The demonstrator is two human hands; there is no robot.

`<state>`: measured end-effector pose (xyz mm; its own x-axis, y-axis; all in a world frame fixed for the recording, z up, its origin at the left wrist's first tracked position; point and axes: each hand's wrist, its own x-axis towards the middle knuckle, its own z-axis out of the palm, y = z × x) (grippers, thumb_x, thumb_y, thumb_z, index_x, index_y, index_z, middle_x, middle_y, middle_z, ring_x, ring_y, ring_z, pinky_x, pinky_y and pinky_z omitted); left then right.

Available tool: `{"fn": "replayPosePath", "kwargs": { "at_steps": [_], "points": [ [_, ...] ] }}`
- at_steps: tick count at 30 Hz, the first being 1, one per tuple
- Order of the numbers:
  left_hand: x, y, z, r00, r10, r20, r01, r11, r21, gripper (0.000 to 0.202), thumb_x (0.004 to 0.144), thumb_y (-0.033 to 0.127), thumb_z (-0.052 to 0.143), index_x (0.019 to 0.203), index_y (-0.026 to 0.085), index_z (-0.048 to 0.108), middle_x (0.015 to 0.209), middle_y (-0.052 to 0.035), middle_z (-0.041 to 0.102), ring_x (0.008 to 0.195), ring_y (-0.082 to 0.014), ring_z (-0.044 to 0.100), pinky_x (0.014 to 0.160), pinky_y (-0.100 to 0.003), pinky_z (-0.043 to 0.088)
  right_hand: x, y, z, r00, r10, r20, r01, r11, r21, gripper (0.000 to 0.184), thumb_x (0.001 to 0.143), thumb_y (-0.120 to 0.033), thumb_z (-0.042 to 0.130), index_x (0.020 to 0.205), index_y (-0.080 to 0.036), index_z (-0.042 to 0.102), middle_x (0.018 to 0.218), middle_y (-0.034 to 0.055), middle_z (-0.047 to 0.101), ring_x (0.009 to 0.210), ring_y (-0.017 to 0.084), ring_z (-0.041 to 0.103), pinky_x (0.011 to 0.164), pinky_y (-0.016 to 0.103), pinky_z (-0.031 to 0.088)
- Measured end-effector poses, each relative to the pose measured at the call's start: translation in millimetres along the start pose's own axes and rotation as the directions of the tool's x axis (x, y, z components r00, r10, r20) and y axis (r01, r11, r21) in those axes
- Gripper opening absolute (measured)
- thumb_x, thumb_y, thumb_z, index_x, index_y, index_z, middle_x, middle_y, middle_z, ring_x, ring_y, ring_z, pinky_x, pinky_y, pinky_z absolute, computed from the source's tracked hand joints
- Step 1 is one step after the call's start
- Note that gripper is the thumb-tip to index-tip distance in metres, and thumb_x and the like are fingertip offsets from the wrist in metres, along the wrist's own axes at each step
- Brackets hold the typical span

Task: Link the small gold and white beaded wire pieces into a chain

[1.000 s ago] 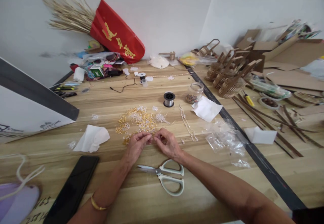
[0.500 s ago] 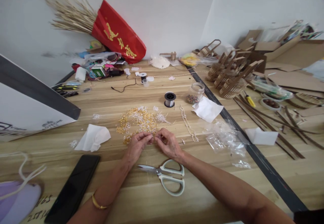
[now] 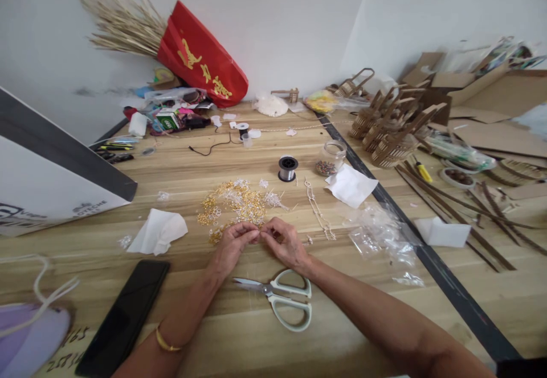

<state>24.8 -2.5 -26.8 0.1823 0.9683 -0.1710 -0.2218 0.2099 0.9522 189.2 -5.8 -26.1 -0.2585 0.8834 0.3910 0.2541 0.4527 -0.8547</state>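
My left hand (image 3: 234,243) and my right hand (image 3: 284,242) meet fingertip to fingertip over the table, both in a pinch. Whatever sits between the fingers is too small to make out. Just beyond them spreads a pile of gold and clear beads (image 3: 243,202). A beaded chain (image 3: 316,210) lies to the right of my right hand. Below my wrists rest scissors (image 3: 273,298) with pale handles, blades pointing left and slightly parted. Behind the beads stands a spool of thin wire or line (image 3: 288,169).
A glass jar (image 3: 331,158) holds small coloured beads. White paper (image 3: 157,232) and a black phone (image 3: 123,315) lie left. Clear plastic bags (image 3: 380,232), small woven baskets (image 3: 384,133) and brown strips (image 3: 465,218) lie right. A red bag (image 3: 203,61) leans at the back.
The view has shifted very slightly. Both hands keep their pinch in the same place, with only tiny finger movement.
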Motion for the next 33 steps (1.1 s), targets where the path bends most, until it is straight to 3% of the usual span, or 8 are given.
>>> {"fn": "replayPosePath", "kwargs": {
  "at_steps": [10,19,27,33],
  "points": [
    [-0.7,3.0,1.1,0.999,0.043,0.017,-0.044,0.998,0.047,0.015,0.07,0.027,0.069,0.07,0.014,0.063,0.064,0.0012,0.058,0.063,-0.0107,0.052,0.066,-0.023,0.041,0.3,-0.6,0.0,1.0,-0.023,-0.011,0.023,1.0,0.009,0.008,0.083,-0.024,0.057,0.086,-0.017,0.06,0.077,0.0025,0.058,0.067,0.012,0.054,0.056,0.022,0.043],
    [-3.2,9.1,2.5,0.992,0.127,-0.006,-0.123,0.969,0.212,0.014,0.072,0.026,0.067,0.069,0.014,0.061,0.065,0.0021,0.057,0.064,-0.011,0.05,0.065,-0.022,0.04,-0.9,-0.1,-0.4,0.997,-0.076,-0.02,0.076,0.997,0.013,0.019,0.082,-0.024,0.058,0.099,-0.018,0.057,0.091,0.0055,0.061,0.084,0.016,0.058,0.07,0.027,0.048],
    [-4.9,13.4,6.6,0.991,0.132,-0.009,-0.123,0.944,0.308,0.012,0.07,0.026,0.066,0.067,0.014,0.062,0.065,0.0007,0.06,0.066,-0.0126,0.053,0.065,-0.022,0.041,-0.5,1.9,1.8,0.999,-0.055,-0.002,0.055,0.998,0.02,0.007,0.084,-0.024,0.056,0.086,-0.018,0.06,0.077,0.0029,0.062,0.072,0.014,0.058,0.063,0.025,0.047],
    [-4.9,16.5,8.0,0.987,0.155,-0.035,-0.136,0.936,0.326,0.012,0.068,0.025,0.067,0.066,0.014,0.063,0.064,0.0006,0.06,0.064,-0.0125,0.053,0.064,-0.022,0.042,1.1,-1.7,-0.6,0.993,-0.115,0.007,0.116,0.992,-0.047,0.004,0.082,-0.019,0.055,0.082,-0.018,0.058,0.078,0.0031,0.059,0.073,0.015,0.056,0.065,0.026,0.045]
  ]
}}
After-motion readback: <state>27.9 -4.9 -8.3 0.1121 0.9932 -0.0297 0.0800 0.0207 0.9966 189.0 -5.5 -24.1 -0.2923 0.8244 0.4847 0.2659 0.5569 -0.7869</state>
